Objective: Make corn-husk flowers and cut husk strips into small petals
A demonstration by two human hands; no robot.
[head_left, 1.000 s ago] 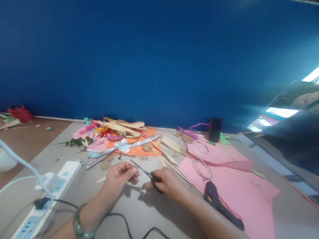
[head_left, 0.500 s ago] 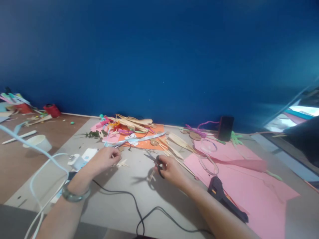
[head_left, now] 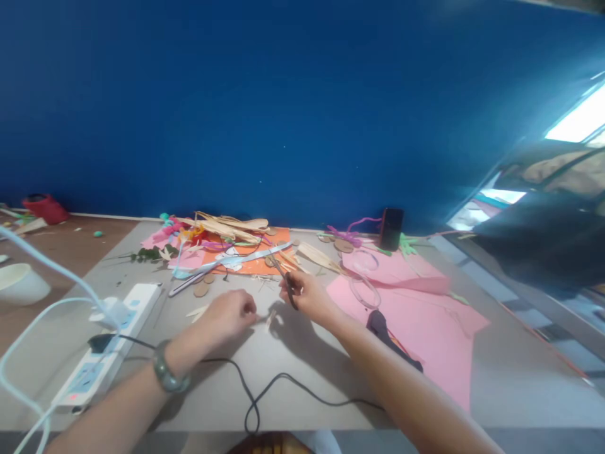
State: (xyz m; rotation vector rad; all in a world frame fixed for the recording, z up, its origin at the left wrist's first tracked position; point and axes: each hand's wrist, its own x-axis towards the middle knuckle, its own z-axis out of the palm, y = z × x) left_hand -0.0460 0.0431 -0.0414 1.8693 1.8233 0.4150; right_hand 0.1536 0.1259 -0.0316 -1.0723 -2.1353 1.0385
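My left hand [head_left: 230, 314] rests low over the grey table [head_left: 293, 366], fingers pinched on a small pale strip piece [head_left: 269, 317] that sticks out to its right. My right hand [head_left: 307, 296] is closed round the black handles of a pair of scissors [head_left: 285, 282], blades pointing up and away toward the orange paper [head_left: 258, 263]. The two hands are a short gap apart. A green bangle [head_left: 167, 373] sits on my left wrist.
A white power strip [head_left: 111, 340] with a black plug and cable [head_left: 265, 394] lies left. A black glue gun [head_left: 390, 337] lies on pink paper [head_left: 425, 315]. Pale strips, wooden discs and pipe cleaners pile at the back; a black phone [head_left: 391, 228] leans on the blue wall.
My left hand came back from the far left toward the right hand, pinched on the pale piece. The right hand raised the scissors slightly; the camera view swung.
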